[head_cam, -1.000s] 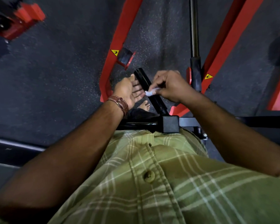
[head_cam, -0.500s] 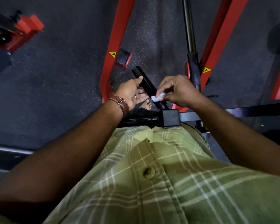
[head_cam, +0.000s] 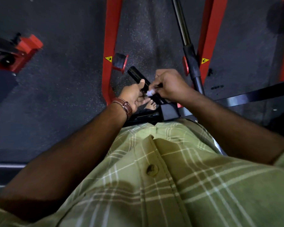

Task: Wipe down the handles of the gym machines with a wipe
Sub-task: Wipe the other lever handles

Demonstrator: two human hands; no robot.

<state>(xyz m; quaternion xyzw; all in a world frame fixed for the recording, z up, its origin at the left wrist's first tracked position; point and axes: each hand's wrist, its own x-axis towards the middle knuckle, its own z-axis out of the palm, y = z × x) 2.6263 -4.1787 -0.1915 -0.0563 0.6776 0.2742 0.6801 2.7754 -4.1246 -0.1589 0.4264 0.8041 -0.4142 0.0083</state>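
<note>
Both our hands meet at the black handle (head_cam: 137, 75) mid-frame: our right hand (head_cam: 170, 84) pinches the wipe (head_cam: 149, 92) against it, our left hand (head_cam: 134, 95) lies open-fingered alongside.

Lighting: dim, uneven; we note the floor (head_cam: 56, 99) nearly black, the shirt (head_cam: 179, 177) brightest. Soft shadows fall across it. Wide-angle bending at the edges. Slight blur on the hands; grain in the dark areas.
</note>
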